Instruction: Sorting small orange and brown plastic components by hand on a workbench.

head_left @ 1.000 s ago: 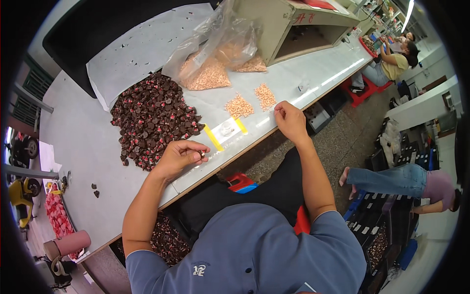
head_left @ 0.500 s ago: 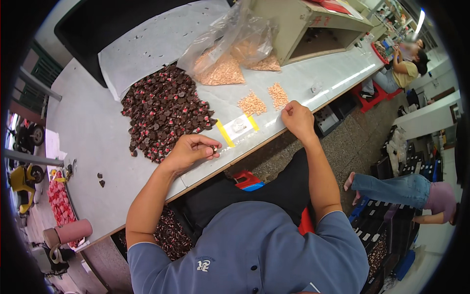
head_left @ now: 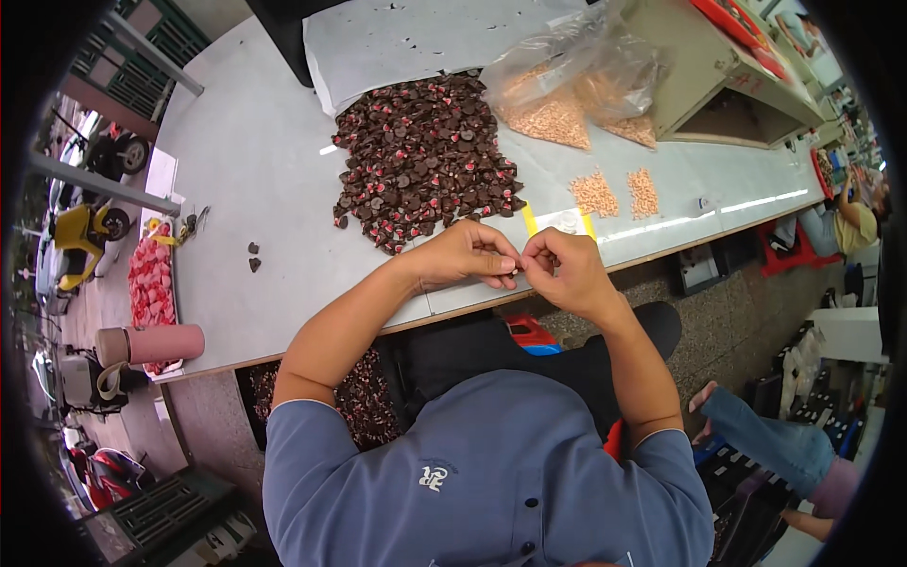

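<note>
My left hand (head_left: 465, 257) is closed in a pinch on a small dark piece, mostly hidden by the fingers, with a pale bit showing at the fingertips. Against it, my right hand (head_left: 570, 271) meets the left fingertips, thumb and forefinger pressed together; what they hold is too small to make out. Just beyond the hands lies a white card with yellow tape edges (head_left: 529, 219), partly covered by the right hand. Behind the left hand spreads a large heap of dark brown and red pieces (head_left: 425, 156). Two small piles of beige bits (head_left: 594, 195) lie beyond the card.
Clear plastic bags of beige bits (head_left: 548, 118) stand behind the small piles, beside a greenish box (head_left: 723, 104). A pink bottle (head_left: 165, 344) lies at the table's left edge. Few dark pieces (head_left: 253, 256) sit apart. Other people sit and bend at the right.
My right hand has moved left from beside the beige piles to meet my left hand's fingertips. The whole view has shifted, so the table appears farther right.
</note>
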The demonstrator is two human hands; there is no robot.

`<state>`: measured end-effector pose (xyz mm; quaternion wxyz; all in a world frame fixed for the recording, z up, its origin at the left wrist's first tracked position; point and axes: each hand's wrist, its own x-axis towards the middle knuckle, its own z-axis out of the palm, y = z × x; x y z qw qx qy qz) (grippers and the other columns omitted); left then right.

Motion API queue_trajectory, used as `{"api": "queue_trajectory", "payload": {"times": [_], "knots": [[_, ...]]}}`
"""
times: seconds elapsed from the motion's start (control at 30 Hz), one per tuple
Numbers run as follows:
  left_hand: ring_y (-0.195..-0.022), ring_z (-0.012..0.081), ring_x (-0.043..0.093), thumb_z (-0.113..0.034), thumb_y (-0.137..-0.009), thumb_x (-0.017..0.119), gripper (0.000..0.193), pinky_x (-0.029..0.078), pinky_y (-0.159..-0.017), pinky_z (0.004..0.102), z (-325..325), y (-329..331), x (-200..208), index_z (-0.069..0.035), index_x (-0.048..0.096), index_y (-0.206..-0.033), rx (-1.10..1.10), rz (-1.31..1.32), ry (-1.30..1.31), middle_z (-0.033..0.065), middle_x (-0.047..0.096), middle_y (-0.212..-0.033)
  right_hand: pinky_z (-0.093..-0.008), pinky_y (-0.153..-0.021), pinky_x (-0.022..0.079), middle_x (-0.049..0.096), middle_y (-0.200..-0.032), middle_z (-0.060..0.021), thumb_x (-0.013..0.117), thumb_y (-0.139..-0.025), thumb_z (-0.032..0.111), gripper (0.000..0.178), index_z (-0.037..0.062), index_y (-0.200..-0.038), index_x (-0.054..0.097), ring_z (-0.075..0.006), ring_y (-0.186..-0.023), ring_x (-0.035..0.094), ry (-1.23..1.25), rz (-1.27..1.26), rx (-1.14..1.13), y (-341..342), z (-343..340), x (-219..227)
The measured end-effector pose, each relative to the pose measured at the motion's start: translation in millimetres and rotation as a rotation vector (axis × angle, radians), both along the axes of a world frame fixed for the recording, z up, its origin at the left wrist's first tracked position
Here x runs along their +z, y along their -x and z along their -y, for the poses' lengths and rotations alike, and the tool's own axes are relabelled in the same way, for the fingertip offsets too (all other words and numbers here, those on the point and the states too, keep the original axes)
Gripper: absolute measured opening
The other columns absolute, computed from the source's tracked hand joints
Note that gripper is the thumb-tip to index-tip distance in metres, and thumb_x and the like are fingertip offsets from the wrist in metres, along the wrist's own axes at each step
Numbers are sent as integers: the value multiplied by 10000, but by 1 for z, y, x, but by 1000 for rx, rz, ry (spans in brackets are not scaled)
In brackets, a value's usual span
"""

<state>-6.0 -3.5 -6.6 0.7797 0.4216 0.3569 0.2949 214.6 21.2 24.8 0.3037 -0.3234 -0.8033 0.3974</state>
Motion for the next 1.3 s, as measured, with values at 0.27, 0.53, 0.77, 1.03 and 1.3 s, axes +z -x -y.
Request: {"api": "queue_trajectory", "payload": {"times": [0.27,0.53,0.77,1.03,1.3], "knots": [[-825,174,702,-149,-892,701,224,578,-727,258,1,3,5,36,661,-1011,-5,15,7,114,693,-921,-233,-543,469,609,-651,-38,686,-813,17,89,-6,-856,612,-90,-579,583,43,35,56,1,4,4],[-809,182,706,-151,-886,706,209,580,-712,259,1,2,4,28,670,-988,-43,-22,5,96,691,-906,-279,-493,452,596,-605,-65,678,-807,43,75,25,-855,624,-155,-515,588,-9,38,108,-1,3,1],[-804,181,708,-162,-886,708,211,577,-701,254,1,1,4,26,672,-976,-46,-26,4,95,694,-897,-214,-475,427,592,-599,-19,661,-829,-13,71,-16,-877,609,-54,-518,544,9,39,131,-5,3,-5],[-824,179,705,-159,-886,707,230,573,-708,251,-1,-2,4,34,671,-1006,-26,-21,3,106,695,-919,-213,-471,423,585,-590,-18,654,-838,-15,65,-11,-877,603,-52,-510,536,-26,58,90,-12,-4,-3],[-879,165,686,-90,-877,697,279,555,-733,252,1,2,2,42,662,-1120,-6,26,-48,114,681,-1033,-358,-490,465,603,-593,-87,655,-783,37,95,67,-858,604,-267,-512,604,-497,499,18,-36,-40,39]]}}
